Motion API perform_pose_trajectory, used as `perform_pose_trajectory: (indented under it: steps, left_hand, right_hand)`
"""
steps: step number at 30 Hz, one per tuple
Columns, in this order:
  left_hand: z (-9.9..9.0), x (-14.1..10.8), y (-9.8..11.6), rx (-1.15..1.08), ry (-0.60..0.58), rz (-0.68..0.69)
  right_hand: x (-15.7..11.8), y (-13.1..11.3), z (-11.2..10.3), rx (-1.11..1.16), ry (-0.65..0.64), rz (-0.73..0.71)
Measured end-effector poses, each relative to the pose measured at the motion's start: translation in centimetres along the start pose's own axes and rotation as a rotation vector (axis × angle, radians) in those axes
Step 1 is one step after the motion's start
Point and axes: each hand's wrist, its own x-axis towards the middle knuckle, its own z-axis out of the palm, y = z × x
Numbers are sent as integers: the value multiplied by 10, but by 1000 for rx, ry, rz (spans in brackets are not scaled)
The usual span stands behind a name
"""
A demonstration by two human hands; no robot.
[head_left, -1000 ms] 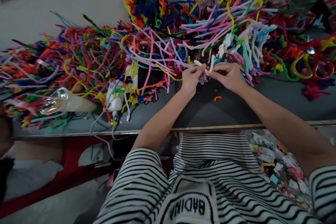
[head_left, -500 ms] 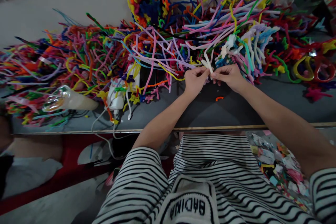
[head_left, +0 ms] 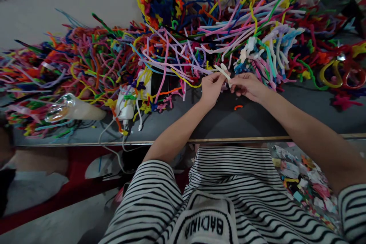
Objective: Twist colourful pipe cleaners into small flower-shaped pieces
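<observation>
Between my two hands is a white pipe cleaner (head_left: 222,70), bent into short lengths that stick up and to the left. My left hand (head_left: 212,88) pinches it from the left with thumb and forefinger. From the right, the fingertips of my right hand (head_left: 248,85) close on its lower end. A small curved orange pipe cleaner piece (head_left: 238,107) lies on the dark tabletop (head_left: 228,124) just below my hands. Behind them, long pink and lilac pipe cleaners (head_left: 183,55) spread across the pile.
Scissors (head_left: 331,75) with yellow and red handles lie at the right. At the left are a white charger (head_left: 125,106) with cables and a pale cone-shaped object (head_left: 85,111) with a clear wrapper. A bag of scraps (head_left: 310,187) stands below the table edge.
The upright white pipe cleaner end has tipped down to the left. My right hand has turned slightly, and its fingers are more curled. The orange piece has not moved.
</observation>
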Motion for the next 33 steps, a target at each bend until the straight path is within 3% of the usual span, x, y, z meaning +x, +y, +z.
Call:
perform_pose_trajectory:
  steps: [5,13,21,26,33]
  left_hand:
    - [-1,2,-3,-82,6,62]
    - [-6,11,-6,-119,-10,16]
    - [-10,11,-3,-61,-208,26]
    - [-18,19,-5,-63,-335,-5]
    - [-18,23,-7,-9,-221,75]
  right_hand:
    - [-1,1,5,85,47,5]
    - [-6,0,7,6,-18,-70]
    - [-3,3,4,-61,6,-180]
    - [-1,5,0,49,61,-187]
    - [0,6,0,-13,63,-239]
